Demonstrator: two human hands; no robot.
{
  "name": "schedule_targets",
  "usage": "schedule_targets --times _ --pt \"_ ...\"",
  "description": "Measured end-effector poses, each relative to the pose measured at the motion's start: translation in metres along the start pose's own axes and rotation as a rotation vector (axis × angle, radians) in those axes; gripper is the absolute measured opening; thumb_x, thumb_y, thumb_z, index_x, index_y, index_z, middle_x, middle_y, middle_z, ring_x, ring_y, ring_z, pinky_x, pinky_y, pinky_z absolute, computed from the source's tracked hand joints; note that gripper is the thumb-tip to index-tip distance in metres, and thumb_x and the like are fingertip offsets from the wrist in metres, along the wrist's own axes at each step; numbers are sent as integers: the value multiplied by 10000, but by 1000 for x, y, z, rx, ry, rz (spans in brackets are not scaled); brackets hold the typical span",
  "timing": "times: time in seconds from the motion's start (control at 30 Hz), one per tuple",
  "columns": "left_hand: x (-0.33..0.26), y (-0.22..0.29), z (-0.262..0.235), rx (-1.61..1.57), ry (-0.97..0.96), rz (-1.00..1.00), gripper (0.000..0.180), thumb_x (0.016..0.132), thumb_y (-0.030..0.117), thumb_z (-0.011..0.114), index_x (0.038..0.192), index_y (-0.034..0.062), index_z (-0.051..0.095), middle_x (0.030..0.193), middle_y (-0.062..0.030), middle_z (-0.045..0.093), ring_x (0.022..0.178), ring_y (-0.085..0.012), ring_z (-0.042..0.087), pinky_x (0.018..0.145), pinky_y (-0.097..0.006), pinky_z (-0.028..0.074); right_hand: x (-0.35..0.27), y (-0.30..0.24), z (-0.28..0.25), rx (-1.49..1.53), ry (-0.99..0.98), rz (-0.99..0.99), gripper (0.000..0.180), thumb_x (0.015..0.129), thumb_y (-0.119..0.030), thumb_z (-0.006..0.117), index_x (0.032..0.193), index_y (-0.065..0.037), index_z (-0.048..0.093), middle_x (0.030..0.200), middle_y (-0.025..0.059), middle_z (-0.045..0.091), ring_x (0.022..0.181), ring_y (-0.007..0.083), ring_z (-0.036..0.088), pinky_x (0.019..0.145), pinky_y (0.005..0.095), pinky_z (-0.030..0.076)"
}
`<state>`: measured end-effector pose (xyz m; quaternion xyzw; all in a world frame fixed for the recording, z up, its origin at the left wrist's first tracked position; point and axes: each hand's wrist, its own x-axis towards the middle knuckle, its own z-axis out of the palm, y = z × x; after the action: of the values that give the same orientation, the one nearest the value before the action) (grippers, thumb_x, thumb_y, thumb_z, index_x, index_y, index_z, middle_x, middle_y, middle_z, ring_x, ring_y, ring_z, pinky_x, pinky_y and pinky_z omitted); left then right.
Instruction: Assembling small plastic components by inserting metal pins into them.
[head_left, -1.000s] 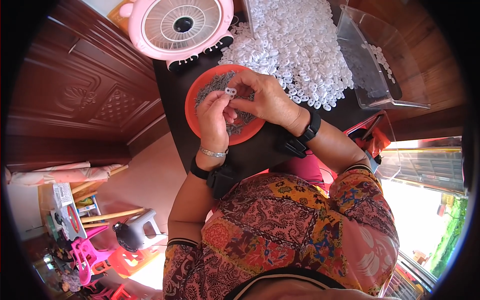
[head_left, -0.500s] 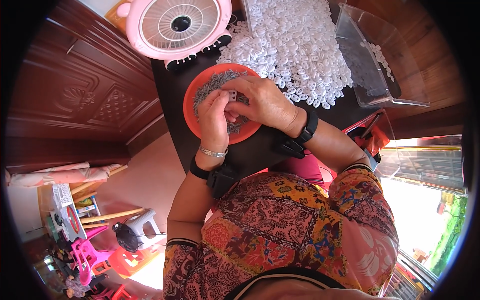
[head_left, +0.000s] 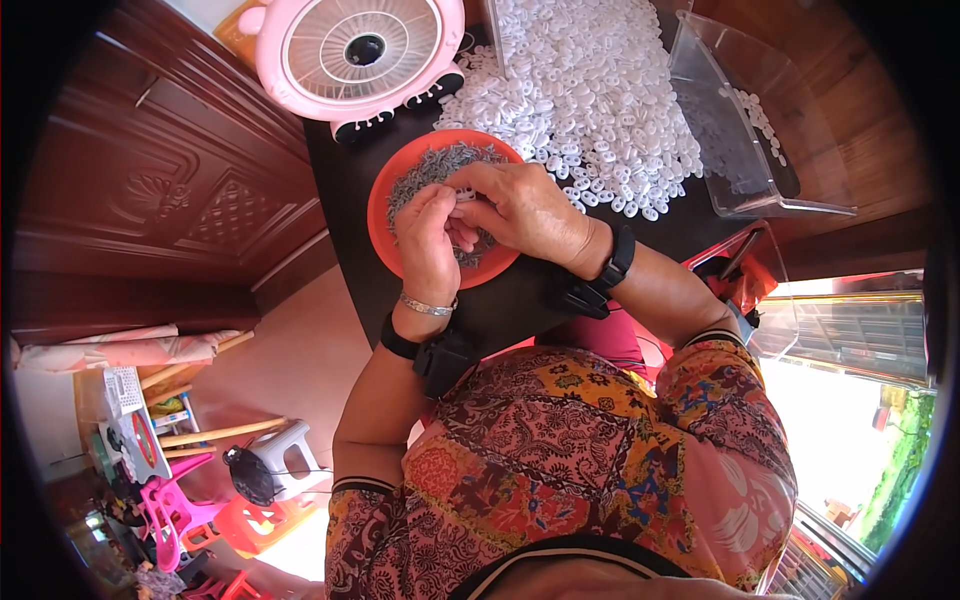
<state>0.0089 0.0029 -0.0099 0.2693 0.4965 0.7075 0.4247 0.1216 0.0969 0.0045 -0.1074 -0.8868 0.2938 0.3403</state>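
My left hand (head_left: 428, 245) and my right hand (head_left: 532, 208) meet above an orange bowl (head_left: 380, 235). Between their fingertips is a small white plastic piece with two holes (head_left: 464, 195), mostly covered by the fingers. Both hands are closed in a pinch on it. Whether the left fingers also hold something smaller is hidden. Under the hands, the bowl contains many small grey screw-like pieces (head_left: 412, 180). Beyond the right hand lies a big heap of the same white two-hole pieces (head_left: 600, 100), its near edge reaching close to the bowl.
A pink fan (head_left: 362, 50) stands behind the bowl on the dark table (head_left: 350, 205). At the right, a clear plastic bin (head_left: 745, 130) lies beside the heap with a few white pieces. Brown carved panelling (head_left: 180, 190) borders the left. Plastic stools (head_left: 290, 455) stand lower left.
The white piece has tilted between my fingertips and shows less of its face. My hands have otherwise hardly moved over the bowl.
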Motion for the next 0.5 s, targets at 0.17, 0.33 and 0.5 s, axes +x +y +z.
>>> schedule_targets --times 0.17,0.33,0.5 --pt "-2 1 -3 16 5 4 230 898 191 478 821 6 591 644 -43 569 461 -101 488 417 -214 375 0 -6 -3 17 -7 10 183 779 -143 648 929 -45 611 748 136 636 688 311 640 607 364 514" --pt "-1 -1 -1 37 -13 13 243 913 196 467 825 5 589 645 -48 573 454 -99 480 404 -217 364 -3 1 1 23 59 -50 150 766 -130 655 881 -45 611 729 121 633 674 303 637 603 373 506" --pt "-1 -5 -6 17 -41 67 243 925 192 460 815 12 581 637 -49 572 447 -99 474 395 -220 353 -3 0 2 -4 67 -105 151 768 -142 660 876 -46 615 711 109 621 661 300 631 592 377 498"
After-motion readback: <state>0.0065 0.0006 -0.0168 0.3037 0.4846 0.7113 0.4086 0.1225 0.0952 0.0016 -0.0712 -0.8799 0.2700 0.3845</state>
